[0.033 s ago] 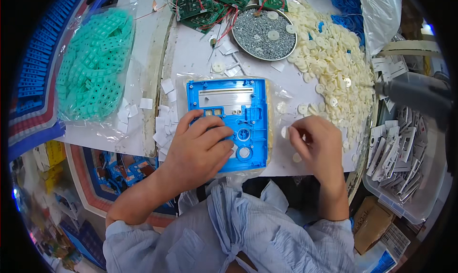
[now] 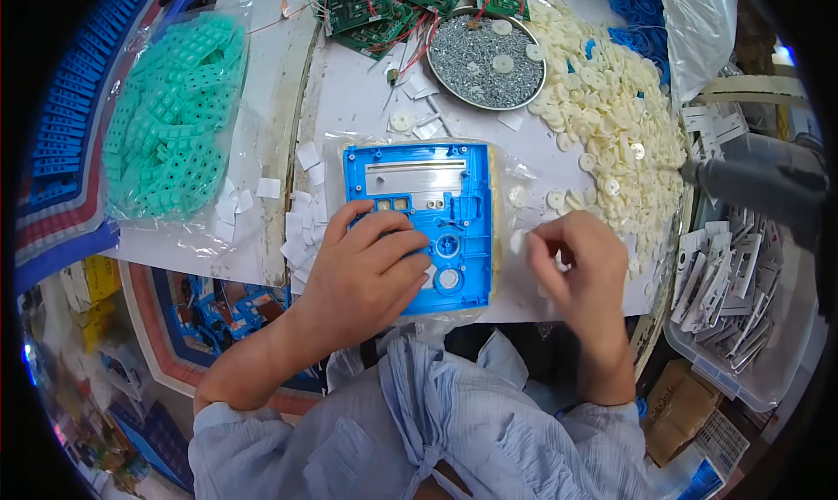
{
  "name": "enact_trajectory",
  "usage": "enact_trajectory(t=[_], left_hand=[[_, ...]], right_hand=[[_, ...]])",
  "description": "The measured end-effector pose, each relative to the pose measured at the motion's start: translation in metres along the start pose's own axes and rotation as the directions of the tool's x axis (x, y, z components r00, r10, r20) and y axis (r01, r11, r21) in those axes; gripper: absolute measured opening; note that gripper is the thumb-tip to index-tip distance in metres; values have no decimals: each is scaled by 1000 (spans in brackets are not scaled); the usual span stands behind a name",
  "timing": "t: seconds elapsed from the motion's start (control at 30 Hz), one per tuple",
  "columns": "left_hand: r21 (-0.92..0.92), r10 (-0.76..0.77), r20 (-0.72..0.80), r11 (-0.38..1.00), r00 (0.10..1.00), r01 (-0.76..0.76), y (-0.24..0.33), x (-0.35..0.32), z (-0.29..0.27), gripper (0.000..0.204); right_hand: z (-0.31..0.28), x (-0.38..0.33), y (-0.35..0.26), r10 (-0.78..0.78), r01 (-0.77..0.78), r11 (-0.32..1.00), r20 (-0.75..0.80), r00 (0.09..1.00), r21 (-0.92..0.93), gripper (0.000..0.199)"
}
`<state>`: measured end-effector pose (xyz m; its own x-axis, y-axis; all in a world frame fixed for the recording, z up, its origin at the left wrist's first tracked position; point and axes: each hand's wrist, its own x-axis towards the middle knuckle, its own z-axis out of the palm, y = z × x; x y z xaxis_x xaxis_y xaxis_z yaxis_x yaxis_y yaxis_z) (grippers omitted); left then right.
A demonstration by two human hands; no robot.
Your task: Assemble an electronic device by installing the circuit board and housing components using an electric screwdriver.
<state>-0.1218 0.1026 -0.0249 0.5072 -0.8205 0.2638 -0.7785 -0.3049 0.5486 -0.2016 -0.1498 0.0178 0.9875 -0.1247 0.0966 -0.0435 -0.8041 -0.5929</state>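
Our round dish [image 2: 498, 109] holds screws [image 2: 471, 53]. Our left hand [image 2: 362, 268] spreads over a plastic casing [image 2: 472, 277]; our right hand [image 2: 592, 260] curls, grip unclear.

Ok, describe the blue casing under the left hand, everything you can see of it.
The blue casing is a roughly rectangular, shiny, plastic-looking shell, lying ribbed side up. It has raised edges, small posts, a long pale panel near its far edge, small square openings and two round rings toward the right. It rests on clear plastic sheeting on the table. The left hand lies across its lower left, hiding that part.
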Motion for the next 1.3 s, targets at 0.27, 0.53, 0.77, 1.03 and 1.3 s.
enact_trajectory(t=[0.27,0.53,0.77,1.03,1.3], left_hand=[[32,30,-11,999,999,-30,-1,3,4,29],[117,75,81,990,994,-84,-2,5,2,37],[146,193,109,967,975,-208,-3,10,-2,24],[220,239,118,940,964,-260,-1,15,-6,19],[274,244,194,916,950,-291,0,15,-4,25]], right_hand=[[68,-9,-19,-148,139,987,-114,982,-80,18],[64,-6,-29,-54,50,992,-30,998,-115,18],[58,-3,-31,20,-14,993,55,998,-114,17],[-33,-20,-44,-216,229,973,-253,943,23,21],[-124,85,37,-214,375,538,-308,927,755,63]])
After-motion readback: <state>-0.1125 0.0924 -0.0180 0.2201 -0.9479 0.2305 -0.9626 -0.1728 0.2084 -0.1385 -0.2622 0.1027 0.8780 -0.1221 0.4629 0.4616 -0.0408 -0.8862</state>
